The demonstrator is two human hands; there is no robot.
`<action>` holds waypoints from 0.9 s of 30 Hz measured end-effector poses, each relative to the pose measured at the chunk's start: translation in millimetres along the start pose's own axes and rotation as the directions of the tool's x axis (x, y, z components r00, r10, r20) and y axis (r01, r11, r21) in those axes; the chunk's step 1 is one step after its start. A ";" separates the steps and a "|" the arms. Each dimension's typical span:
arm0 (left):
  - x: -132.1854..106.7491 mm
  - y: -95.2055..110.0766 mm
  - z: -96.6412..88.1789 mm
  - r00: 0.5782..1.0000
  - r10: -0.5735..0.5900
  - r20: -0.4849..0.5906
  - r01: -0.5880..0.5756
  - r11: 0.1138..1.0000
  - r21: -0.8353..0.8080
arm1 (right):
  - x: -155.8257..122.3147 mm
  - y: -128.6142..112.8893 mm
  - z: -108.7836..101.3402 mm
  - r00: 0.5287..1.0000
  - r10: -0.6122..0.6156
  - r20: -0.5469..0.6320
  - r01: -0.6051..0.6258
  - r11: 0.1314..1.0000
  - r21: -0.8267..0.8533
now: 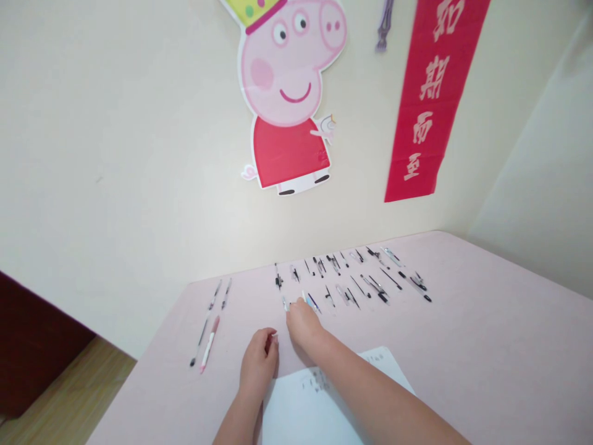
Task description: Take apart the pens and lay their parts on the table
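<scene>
My right hand (pixel 303 322) reaches forward over the table, fingers bent down and pinched together among pen parts. What it grips, if anything, is hidden behind the fingers. Just left of those fingertips lies a clear pen part (pixel 285 303); a blue and dark pen piece (pixel 314 302) lies on their right. Nearer to me, my left hand (pixel 259 358) rests on the table with curled fingers. A tiny whitish spot shows at its fingertips, too small to name. A sheet of white paper (pixel 306 414) with dark marks lies partly under my right forearm.
Several pens, refills and caps lie in two rows, including a black refill (pixel 391 279). On the left are a pink and white pen (pixel 210 344) and a black-tipped refill (pixel 199 340). The pink table (pixel 486 327) meets a wall bearing a pig cutout (pixel 291 148) and red banner (pixel 430 105).
</scene>
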State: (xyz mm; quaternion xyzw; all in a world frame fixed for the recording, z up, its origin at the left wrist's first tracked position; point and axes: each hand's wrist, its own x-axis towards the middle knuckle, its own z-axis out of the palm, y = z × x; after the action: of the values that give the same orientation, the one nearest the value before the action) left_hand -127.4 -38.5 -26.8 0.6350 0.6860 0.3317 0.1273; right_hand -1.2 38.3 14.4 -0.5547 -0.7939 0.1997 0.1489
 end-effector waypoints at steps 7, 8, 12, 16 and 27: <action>3.8 7.9 2.2 0.996 0.081 0.036 -0.081 0.997 0.014 | -36.0 29.4 -12.9 0.988 -0.113 -0.104 0.119 0.992 0.046; 6.3 9.4 4.0 0.994 0.103 0.037 -0.104 0.994 0.027 | -43.2 32.6 -14.1 0.987 -0.129 -0.096 0.133 0.990 0.047; 19.2 17.2 12.5 0.989 0.124 0.085 -0.132 0.986 0.106 | -66.6 37.9 -15.2 0.988 -0.150 -0.020 0.151 0.988 0.026; 30.6 23.9 18.3 0.991 0.086 0.099 -0.102 0.980 0.170 | -76.7 38.7 -10.7 0.982 -0.191 0.006 0.191 0.981 0.016; 42.0 24.3 18.2 0.991 0.040 0.125 -0.068 0.971 0.229 | -83.5 43.8 -4.0 0.963 -0.269 -0.013 0.269 0.963 0.024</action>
State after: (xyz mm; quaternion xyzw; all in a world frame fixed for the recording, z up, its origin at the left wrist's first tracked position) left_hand -104.2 6.3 -15.1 0.6826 0.6937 0.2139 0.0839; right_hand 65.1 -26.3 -4.4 -0.4407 -0.8586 0.1852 0.1853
